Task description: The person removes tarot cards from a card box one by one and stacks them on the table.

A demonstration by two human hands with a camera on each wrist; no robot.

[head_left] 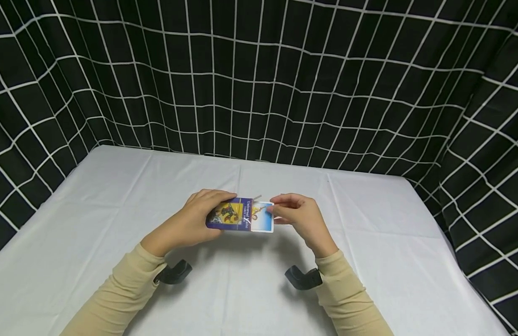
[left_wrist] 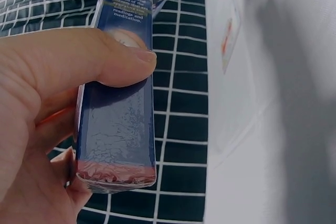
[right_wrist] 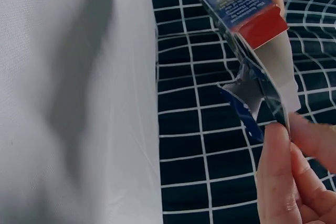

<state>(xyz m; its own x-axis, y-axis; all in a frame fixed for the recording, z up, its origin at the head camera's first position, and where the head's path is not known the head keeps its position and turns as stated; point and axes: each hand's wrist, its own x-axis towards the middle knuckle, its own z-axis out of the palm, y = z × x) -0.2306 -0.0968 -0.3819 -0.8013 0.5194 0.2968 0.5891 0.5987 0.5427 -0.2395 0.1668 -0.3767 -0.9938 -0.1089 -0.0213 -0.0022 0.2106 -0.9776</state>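
Observation:
A blue tarot card box point(head_left: 245, 214) with a yellow picture panel is held above the table. My left hand point(head_left: 196, 217) grips its left end, and the thumb point(left_wrist: 126, 64) lies along the narrow printed side in the left wrist view. From the box's right end sticks a white-bordered card point(head_left: 263, 225) with a blue picture. My right hand point(head_left: 298, 217) pinches that card's outer edge between thumb and fingers. In the right wrist view the box's end stands open, its flap point(right_wrist: 244, 114) hanging out. Whether more cards come out with this one, I cannot tell.
A white cloth point(head_left: 149, 289) covers the table. Black curtains with a white grid point(head_left: 250, 84) stand behind it and at both sides. Each wrist wears a dark mount point(head_left: 302, 278). A faint patch with an orange mark point(left_wrist: 227, 40) shows on the cloth.

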